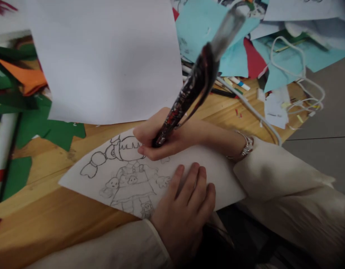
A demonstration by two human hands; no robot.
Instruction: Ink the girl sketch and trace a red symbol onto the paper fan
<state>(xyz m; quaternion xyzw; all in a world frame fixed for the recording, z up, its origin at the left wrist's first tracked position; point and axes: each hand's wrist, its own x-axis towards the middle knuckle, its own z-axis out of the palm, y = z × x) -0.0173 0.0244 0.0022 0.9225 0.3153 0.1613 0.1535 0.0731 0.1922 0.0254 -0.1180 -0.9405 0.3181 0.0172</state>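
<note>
Single view, head-worn: faces forward and steeply down from close above brown wooden tabletop; white paper sheet bearing line-drawn figure near mid-frame.

pen: black, red-patterned | drawing sheet: white, dark-lined | scraps: green

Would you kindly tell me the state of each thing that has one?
Dark patterned pen, slanted, tip hidden
Right hand, gripping the pen
White drawing sheet, figure's head lines bold, body lines faint
Left hand, resting on that sheet
Large white sheet, visible side blank
Green paper pieces, jagged
Thin white cord, loosely looped
Silver bracelet, worn
</note>
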